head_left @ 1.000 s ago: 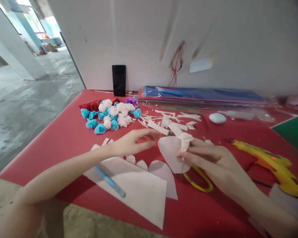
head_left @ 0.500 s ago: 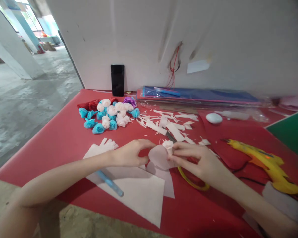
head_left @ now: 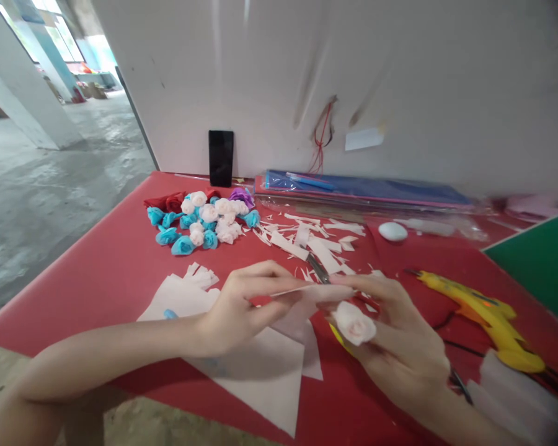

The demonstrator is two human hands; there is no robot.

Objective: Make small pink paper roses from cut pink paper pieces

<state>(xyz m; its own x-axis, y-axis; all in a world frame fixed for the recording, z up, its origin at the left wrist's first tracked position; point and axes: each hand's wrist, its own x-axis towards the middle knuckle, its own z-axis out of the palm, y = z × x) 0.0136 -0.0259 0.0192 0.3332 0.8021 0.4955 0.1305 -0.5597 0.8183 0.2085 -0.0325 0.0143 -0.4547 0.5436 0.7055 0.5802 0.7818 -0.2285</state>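
My left hand point(head_left: 255, 303) is closed, pinching one edge of a thin pale paper petal point(head_left: 323, 293) between thumb and fingers. The petal's other end meets the fingers of my right hand point(head_left: 400, 341). That hand also holds a small whitish paper rose point(head_left: 354, 324), its top facing me, just below the petal. Beneath my hands lie scissors point(head_left: 317, 267) with yellow handles, mostly covered by my right hand. White paper sheets point(head_left: 270, 378) rest under my left hand, and a blue pen point(head_left: 170, 314) is largely hidden by my forearm.
Blue, white, red and purple paper flowers point(head_left: 198, 220) cluster at the back left. White paper scraps point(head_left: 325, 244) lie beside them. A yellow glue gun point(head_left: 483, 316) with a cord is at the right. A phone point(head_left: 221, 158) leans on the wall near wrapped blue sheets point(head_left: 367, 189).
My left fingers have taken hold of the petal's edge, and the petal now appears nearly edge-on. My right hand has turned the rose toward me and moved it lower and rightward.
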